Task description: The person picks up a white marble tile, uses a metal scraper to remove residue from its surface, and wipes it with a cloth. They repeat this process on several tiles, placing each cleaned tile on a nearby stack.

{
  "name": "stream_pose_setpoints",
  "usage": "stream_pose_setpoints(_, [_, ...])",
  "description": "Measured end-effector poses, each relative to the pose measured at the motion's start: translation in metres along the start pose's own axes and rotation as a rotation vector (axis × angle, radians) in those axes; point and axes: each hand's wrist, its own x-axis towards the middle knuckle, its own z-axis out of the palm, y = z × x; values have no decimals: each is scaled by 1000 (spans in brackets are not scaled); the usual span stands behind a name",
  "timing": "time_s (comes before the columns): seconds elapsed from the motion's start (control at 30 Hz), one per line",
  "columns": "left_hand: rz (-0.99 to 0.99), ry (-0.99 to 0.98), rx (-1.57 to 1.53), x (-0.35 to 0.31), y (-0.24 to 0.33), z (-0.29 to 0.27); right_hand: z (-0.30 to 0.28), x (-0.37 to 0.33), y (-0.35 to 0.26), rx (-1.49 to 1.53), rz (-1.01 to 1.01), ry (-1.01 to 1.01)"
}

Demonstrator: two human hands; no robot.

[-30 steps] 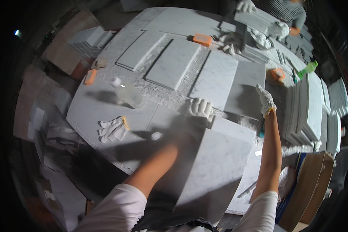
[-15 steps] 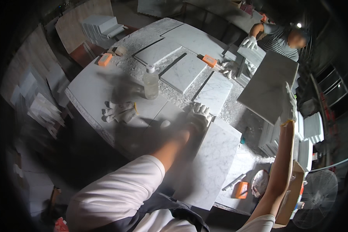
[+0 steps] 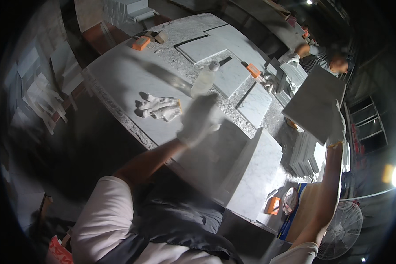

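My right hand (image 3: pixel 337 127), in a white glove, grips the edge of a grey marble tile (image 3: pixel 317 101) and holds it up at the right. My left hand (image 3: pixel 199 119), also gloved, is smeared by motion above the near slabs, so its fingers do not show clearly. Just beyond it stands a clear plastic bottle (image 3: pixel 203 80) with a white cap. To its left lies a loose pair of white gloves (image 3: pixel 160 108) with a yellow cuff edge. A pale veined marble slab (image 3: pixel 262 165) is on the table in front of me.
Several marble tiles (image 3: pixel 255 103) lie on the dusty worktable (image 3: pixel 123 79). Orange boxes (image 3: pixel 141 42) sit at its far left, middle and near right. Tile stacks (image 3: pixel 304 154) stand at the right, near a fan (image 3: pixel 341 229). Across the table a co-worker's gloved hand (image 3: pixel 290 57) rests by upright tiles.
My left hand has left the near slab's edge and moved left toward the bottle and loose gloves. The right hand still holds the tile up. The view has turned somewhat.
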Motion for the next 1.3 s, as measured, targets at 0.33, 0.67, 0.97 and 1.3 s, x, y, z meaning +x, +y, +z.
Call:
stream_pose_setpoints(0.33, [-200,-179,1010,77,-194,-66,186,101,46,624,587,189])
stream_pose_setpoints(0.67, [-119,-104,1095,79,-208,-54,360,188,191,993,570,18])
stream_pose_setpoints(0.97, [-177,-170,1159,82,-202,-57,496,231,241,1314,860,161])
stream_pose_setpoints(1.3, [-397,-195,797,97,-185,-62,565,255,262,1176,866,-38])
